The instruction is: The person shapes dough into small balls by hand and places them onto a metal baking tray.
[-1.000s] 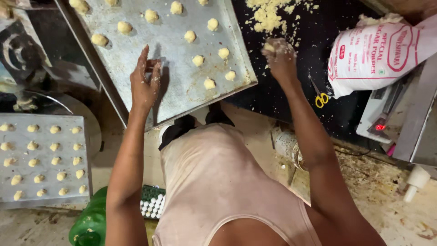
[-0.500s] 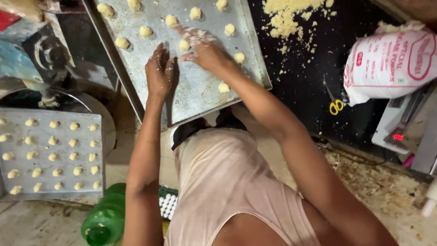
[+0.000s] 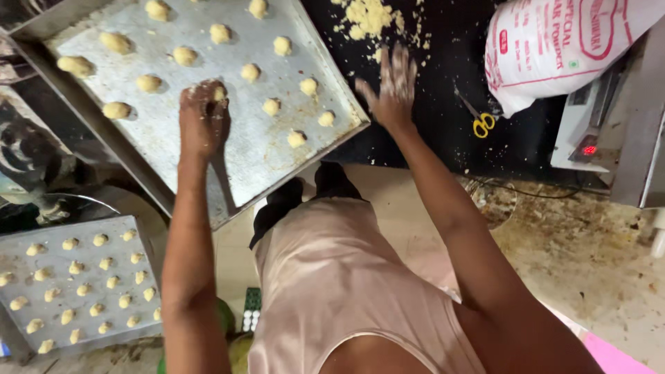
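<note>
A large metal baking tray (image 3: 270, 152) lies tilted on the black counter and carries several small pale dough balls. My left hand (image 3: 204, 118) rests on the tray with its fingers curled, pinching a dough ball (image 3: 219, 93) at the fingertips. My right hand (image 3: 395, 86) is off the tray's right edge, over the black counter (image 3: 443, 138). Its floury fingers are spread and hold nothing. Just beyond it lies a pile of crumbly yellow dough (image 3: 367, 15).
A white sack (image 3: 561, 48) lies at the top right, with yellow-handled scissors (image 3: 481, 123) in front of it. A scale with a red display (image 3: 589, 131) stands at the right. A second tray (image 3: 76, 284) of dough balls sits lower left, near something green (image 3: 225, 315).
My right hand has left the tray and moved right, over the black counter. My left hand went from lying flat on the tray to curling around a dough ball.
</note>
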